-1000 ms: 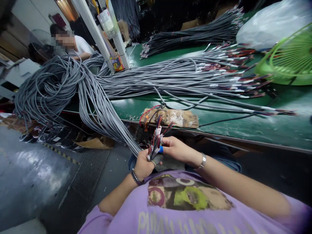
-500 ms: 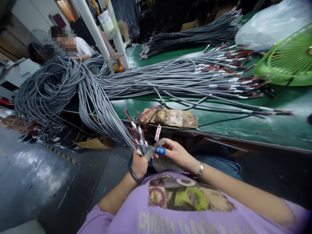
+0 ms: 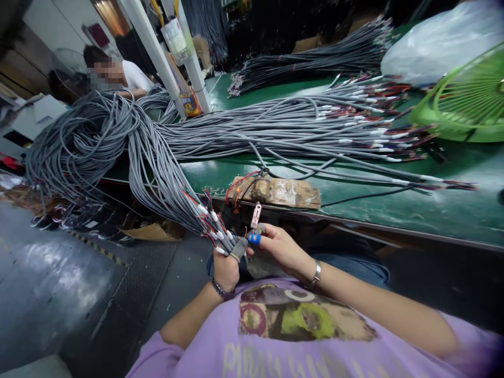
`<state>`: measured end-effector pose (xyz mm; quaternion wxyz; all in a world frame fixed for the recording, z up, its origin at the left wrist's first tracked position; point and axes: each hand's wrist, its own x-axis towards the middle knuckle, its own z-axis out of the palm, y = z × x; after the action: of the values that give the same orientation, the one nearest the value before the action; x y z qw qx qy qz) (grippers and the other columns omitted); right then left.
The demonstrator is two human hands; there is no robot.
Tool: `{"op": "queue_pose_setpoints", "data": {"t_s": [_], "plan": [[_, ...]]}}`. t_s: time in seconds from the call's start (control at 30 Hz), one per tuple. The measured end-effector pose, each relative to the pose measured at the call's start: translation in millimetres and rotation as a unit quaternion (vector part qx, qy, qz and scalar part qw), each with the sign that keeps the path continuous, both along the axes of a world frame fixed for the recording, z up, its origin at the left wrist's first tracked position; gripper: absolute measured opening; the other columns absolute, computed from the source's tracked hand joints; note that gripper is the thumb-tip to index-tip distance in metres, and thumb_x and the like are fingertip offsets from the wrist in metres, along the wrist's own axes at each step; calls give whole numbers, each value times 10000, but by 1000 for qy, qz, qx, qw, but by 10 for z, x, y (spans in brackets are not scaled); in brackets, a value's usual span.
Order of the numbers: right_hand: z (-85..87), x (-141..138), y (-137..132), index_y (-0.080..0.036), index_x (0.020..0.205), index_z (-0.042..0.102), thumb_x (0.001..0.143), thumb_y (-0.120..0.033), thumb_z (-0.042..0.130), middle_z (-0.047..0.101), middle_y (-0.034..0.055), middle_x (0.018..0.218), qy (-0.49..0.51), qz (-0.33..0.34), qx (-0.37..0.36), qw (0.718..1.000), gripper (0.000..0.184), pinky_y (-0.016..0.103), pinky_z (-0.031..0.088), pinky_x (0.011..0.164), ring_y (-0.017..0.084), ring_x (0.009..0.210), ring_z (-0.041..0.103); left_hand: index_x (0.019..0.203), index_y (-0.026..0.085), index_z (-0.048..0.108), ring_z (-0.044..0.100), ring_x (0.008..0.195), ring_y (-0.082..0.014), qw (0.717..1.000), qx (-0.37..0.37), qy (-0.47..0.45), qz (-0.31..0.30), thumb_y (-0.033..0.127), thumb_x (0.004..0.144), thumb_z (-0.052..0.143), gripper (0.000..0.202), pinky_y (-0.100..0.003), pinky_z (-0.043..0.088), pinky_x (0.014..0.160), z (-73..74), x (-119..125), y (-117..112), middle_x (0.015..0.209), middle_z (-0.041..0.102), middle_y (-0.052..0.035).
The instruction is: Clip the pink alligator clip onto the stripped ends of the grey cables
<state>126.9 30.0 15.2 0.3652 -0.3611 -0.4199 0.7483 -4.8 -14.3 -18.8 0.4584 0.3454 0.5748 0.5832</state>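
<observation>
My left hand [image 3: 228, 265] is wrapped round the ends of a bundle of grey cables [image 3: 169, 178] that droops off the bench. White sleeves and thin coloured wires stick out above the fist. Close beside it, my right hand [image 3: 277, 247] has thumb and forefinger pinched at the wire ends; the small part between the fingertips is hidden. Grey finger covers sit on both hands, and a blue band [image 3: 255, 239] wraps a right-hand finger. Just above the right hand, a pale pink tag-like piece [image 3: 256, 215] hangs at the bench edge by a wooden block [image 3: 289, 192].
More grey cables [image 3: 252, 126] lie along the green bench [image 3: 452, 215], coiled at the left. Behind them is a dark cable bundle [image 3: 307, 58]. A green fan [image 3: 468, 100] and a plastic bag [image 3: 441, 42] stand at right. A person [image 3: 134, 79] sits beyond the white posts [image 3: 153, 52].
The held cable ends have tipped to the left, and their wires now fan out that way. My right hand has shifted slightly left, still pinching beside my left hand.
</observation>
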Motion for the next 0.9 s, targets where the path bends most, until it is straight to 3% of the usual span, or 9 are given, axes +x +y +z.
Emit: {"op": "queue_pose_setpoints", "data": {"t_s": [0.23, 0.47, 0.7, 0.9], "plan": [[-34, -11, -12, -188, 699, 574, 675, -461, 747, 628, -6, 566, 9, -5, 6, 1000, 324, 258, 305, 531, 117, 539, 466, 538, 162, 619, 625, 531, -154, 999, 39, 5, -5, 459, 759, 680, 375, -269, 515, 574, 12, 7, 14, 535, 657, -37], [-51, 74, -11, -178, 628, 595, 635, -466, 779, 616, 1, 586, -5, -2, 23, 1000, 342, 270, 383, 563, 125, 569, 489, 594, 164, 656, 616, 520, -146, 999, 48, -10, 5, 401, 768, 689, 297, -262, 505, 580, 51, 27, 20, 500, 631, -18], [-135, 183, 77, -164, 774, 646, 655, -493, 768, 597, -7, 661, 39, 31, -75, 996, 371, 255, 436, 591, 101, 584, 521, 593, 156, 669, 587, 505, -136, 997, 42, 46, -39, 381, 782, 692, 295, -260, 456, 555, 12, -30, -13, 531, 646, -24], [-74, 105, 122, -167, 723, 573, 707, -455, 746, 644, 2, 563, 2, 97, 22, 995, 336, 232, 352, 516, 102, 506, 517, 565, 156, 647, 597, 560, -141, 988, 37, 111, -105, 360, 781, 700, 301, -273, 480, 633, 103, -56, -49, 561, 656, -26]]}}
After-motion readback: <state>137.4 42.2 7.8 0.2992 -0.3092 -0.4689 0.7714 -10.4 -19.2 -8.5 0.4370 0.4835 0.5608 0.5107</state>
